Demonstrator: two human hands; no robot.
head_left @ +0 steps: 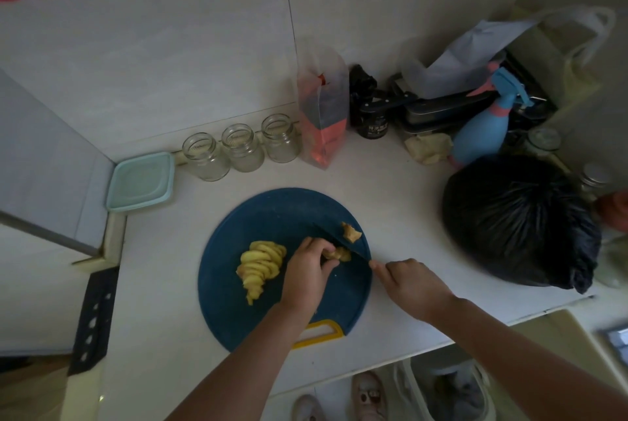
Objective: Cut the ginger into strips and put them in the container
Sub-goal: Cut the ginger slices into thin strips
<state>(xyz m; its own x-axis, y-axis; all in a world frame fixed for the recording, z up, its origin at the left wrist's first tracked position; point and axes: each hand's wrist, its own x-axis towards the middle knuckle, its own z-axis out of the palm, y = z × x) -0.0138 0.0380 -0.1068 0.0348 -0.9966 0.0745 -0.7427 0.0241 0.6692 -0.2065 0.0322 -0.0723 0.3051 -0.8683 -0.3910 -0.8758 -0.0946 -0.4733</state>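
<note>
Both forearms came in from the bottom edge, crossing over a round blue cutting board on the pale surface. The left hand had its fingers curled down over a small ginger piece, pinning it to the board, tips tucked back, prob. to keep them off the edge. The right hand had its fingers wrapped round the handle of a knife, forefinger stretched fwd toward the blade, seemingly for steadier control; the handle itself was hidden under the hand. The dark blade ran diagonally across the board w/ its edge right beside the held piece.

Left of that hand lay a fanned pile of ginger slices, pushed aside, I'd guess to keep the cutting spot free. A knobbly offcut sat alone on the far side of the blade, likely a discard.

No strips yet as far as I could see, only slices, so the job looked early-to-mid. A mint container w/ its lid on sat in the far left corner, well apart from the board, next to three open glass jars; couldn't tell which was meant for the ginger. A tied black bag sat to the right.
</note>
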